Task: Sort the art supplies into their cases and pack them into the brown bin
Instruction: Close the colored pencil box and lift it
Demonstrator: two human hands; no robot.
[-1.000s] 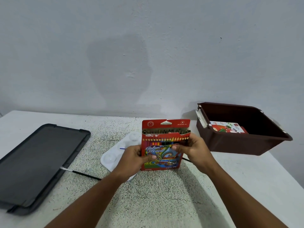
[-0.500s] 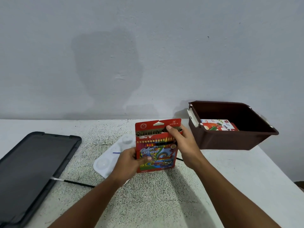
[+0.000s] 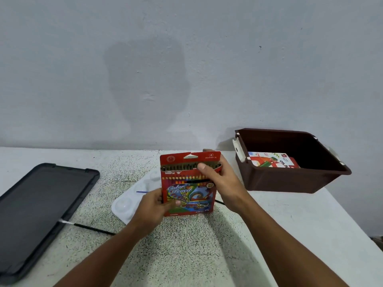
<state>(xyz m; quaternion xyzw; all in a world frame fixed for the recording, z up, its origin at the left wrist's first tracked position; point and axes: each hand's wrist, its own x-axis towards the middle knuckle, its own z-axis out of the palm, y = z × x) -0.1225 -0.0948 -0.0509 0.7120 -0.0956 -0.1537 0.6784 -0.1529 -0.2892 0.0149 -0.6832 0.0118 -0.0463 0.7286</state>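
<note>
The left hand (image 3: 154, 206) grips the lower left corner of the red colour pencil box (image 3: 189, 191), thumb pressed on the printed front and the other fingers curled out of sight behind it. The right hand (image 3: 223, 183) pinches the box's upper right, its thumb laid across the open mouth where the row of pencil ends (image 3: 182, 167) shows, while a fingertip peeks above the raised red flap (image 3: 190, 158) from behind. The box stands upright in front of the person, held just above the speckled white table (image 3: 186, 255); whether its bottom edge touches the surface cannot be told. Behind the box and partly hidden by it lies a white paint palette (image 3: 126, 201) with round wells, and a thin blue stick (image 3: 142, 191) rests across it. A black-handled paintbrush (image 3: 91, 228) lies to the left on the table, its pale tip touching the edge of a dark grey lid (image 3: 39, 206) that sits flat at the far left. To the right, near the wall (image 3: 186, 69), sits the brown bin (image 3: 290, 179), open-topped, with a white clip on its near end. Inside it lies a white and red oil pastel box (image 3: 271, 160), flat on the bottom.
</note>
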